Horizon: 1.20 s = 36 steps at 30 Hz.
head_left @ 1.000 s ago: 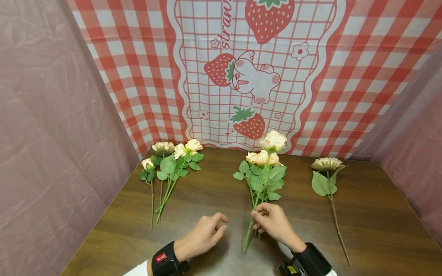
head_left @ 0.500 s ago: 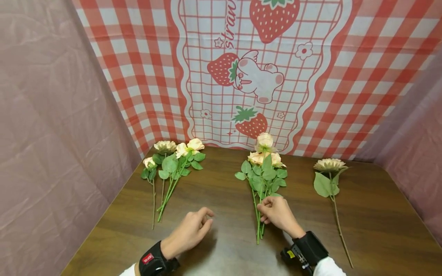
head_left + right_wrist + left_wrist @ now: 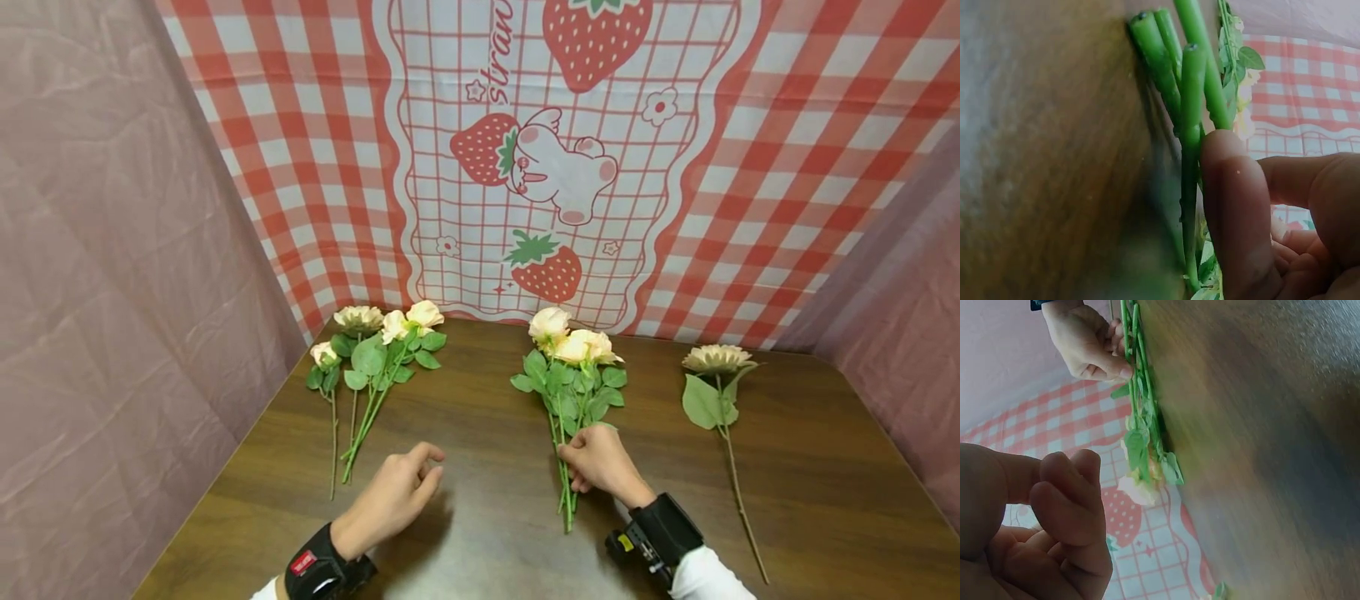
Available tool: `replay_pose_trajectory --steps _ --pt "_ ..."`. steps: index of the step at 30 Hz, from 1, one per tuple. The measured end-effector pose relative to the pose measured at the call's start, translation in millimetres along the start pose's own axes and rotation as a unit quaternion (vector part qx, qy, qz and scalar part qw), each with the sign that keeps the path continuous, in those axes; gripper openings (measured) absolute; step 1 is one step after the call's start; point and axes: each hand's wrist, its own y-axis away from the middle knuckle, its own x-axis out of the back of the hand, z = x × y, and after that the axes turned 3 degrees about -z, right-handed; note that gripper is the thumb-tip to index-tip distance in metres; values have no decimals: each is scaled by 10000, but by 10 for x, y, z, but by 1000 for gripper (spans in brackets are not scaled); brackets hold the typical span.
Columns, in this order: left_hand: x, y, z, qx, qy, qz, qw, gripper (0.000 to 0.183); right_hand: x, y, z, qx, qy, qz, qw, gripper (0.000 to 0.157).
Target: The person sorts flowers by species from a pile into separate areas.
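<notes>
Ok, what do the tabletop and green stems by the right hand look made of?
Tabletop: wood or laminate, soft sheen; streaky brown grain and reflected light show.
Green stems: probably plastic, slightly glossy; the colour looks even, the ends blunt.

Checkered cloth [image 3: 300, 167], pink curtain [image 3: 127, 292], wooden table [image 3: 480, 400]

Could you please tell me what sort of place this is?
It is probably an indoor workspace screened off with cloth: a brown table stands before a checked strawberry-print cloth, and plain pinkish fabric hangs at both sides.
</notes>
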Motion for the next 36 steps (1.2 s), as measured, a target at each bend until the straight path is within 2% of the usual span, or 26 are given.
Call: replay_pose_trajectory --steps 5,9,15,20,30,36 --pt "31 8 -2 91 13 -59 9999 14 -11 -11 18 147 364 -119 9992 36" --pt "57 12 -9 158 -42 -62 9998 14 -17 -12 31 219 434 -129 9987 37" --pt "109 8 -58 312 -260 128 9991 12 -5 -14 30 303 546 -177 9979 36" --pt "166 5 -114 485 -605 339 9964 7 -18 -10 21 306 767 -50 9966 36" --pt "357 -13 -240 1415 -936 333 9849 10 -35 -10 34 537 1247 77 9907 40" --pt "418 -12 -288 1668 -1038 248 9802 11 -41 -14 40 530 1304 139 9900 42"
